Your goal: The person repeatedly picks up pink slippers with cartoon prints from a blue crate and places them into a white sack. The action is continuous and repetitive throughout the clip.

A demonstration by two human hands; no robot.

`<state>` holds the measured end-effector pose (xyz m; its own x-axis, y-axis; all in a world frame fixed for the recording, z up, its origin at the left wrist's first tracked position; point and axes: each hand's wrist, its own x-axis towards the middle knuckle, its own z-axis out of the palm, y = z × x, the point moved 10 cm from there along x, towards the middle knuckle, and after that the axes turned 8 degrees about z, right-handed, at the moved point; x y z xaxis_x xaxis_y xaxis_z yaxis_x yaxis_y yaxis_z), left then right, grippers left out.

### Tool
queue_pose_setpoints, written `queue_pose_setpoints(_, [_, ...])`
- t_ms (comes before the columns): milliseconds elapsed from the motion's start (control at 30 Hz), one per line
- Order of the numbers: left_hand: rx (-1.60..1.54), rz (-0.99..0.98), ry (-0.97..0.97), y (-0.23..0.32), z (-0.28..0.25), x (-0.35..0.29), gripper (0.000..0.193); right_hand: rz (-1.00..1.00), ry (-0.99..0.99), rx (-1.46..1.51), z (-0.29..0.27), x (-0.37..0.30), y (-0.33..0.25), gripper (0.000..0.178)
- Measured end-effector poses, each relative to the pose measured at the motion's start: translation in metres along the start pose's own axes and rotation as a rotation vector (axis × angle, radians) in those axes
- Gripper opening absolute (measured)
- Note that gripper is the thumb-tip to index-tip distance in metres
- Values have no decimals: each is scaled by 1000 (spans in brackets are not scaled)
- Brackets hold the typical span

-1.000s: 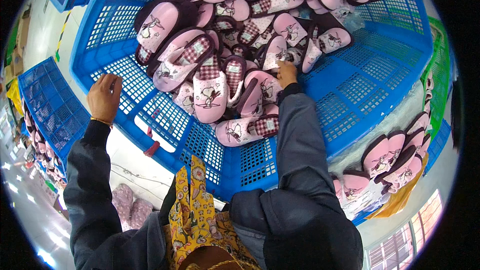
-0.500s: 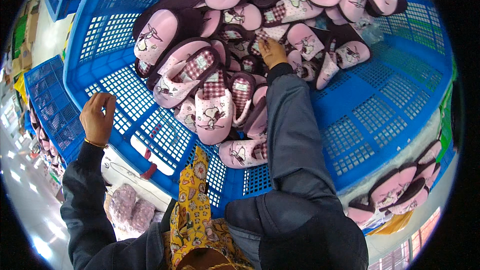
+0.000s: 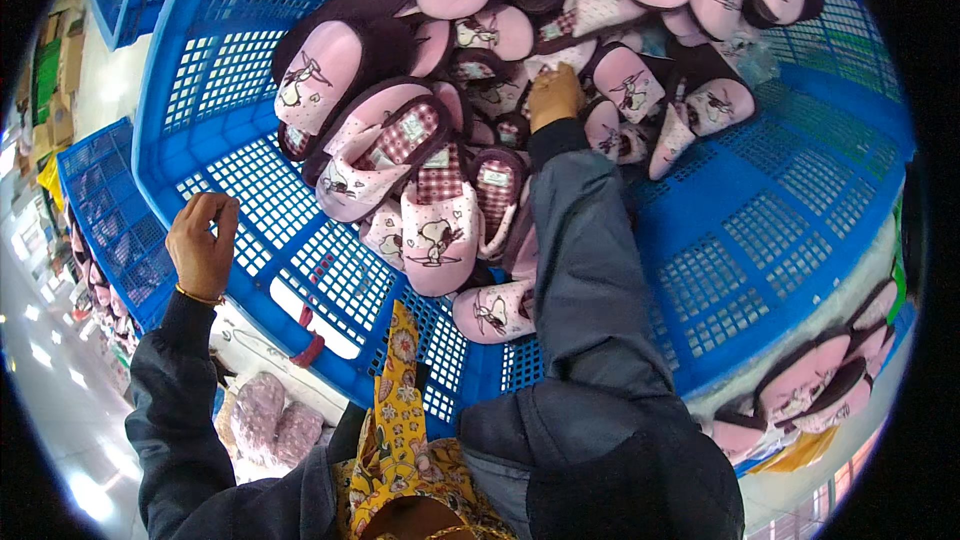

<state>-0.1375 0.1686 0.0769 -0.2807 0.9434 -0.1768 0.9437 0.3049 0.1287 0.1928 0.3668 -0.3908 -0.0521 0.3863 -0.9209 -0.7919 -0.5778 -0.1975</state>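
A heap of pink slippers with dark purple soles and a cartoon dog print lies in a large blue plastic basket (image 3: 700,240). Reaching into the heap, my right hand (image 3: 557,98) is closed on a pale dotted slipper (image 3: 563,55); its fingertips are partly hidden. Just right of that hand lies a pink slipper (image 3: 628,83). My left hand (image 3: 203,245) hovers by the basket's left rim, fingers curled in toward the thumb, with nothing seen in them. Nearer to me are a slipper with a checked insole (image 3: 438,240) and another slipper (image 3: 492,312) against the near wall.
More pink slippers (image 3: 805,380) sit outside the basket at the lower right. Beyond the left rim stands another blue basket (image 3: 115,210). Plastic-wrapped slippers (image 3: 270,420) lie below the near rim. A red tie (image 3: 308,345) hangs at the rim's handle opening.
My right hand has turned and its fingers have curled in over the dotted slipper. The left hand stays near the rim. The whole view has shifted slightly.
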Motion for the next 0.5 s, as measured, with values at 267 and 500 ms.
queue_pose_setpoints(267, [37, -6, -16, -3, -1, -3, 9, -123, -36, 16, 1, -146, -44, 17])
queue_pose_setpoints(500, [22, -4, -21, -9, 1, -8, 12, -56, -230, 32, 21, -211, -53, 16])
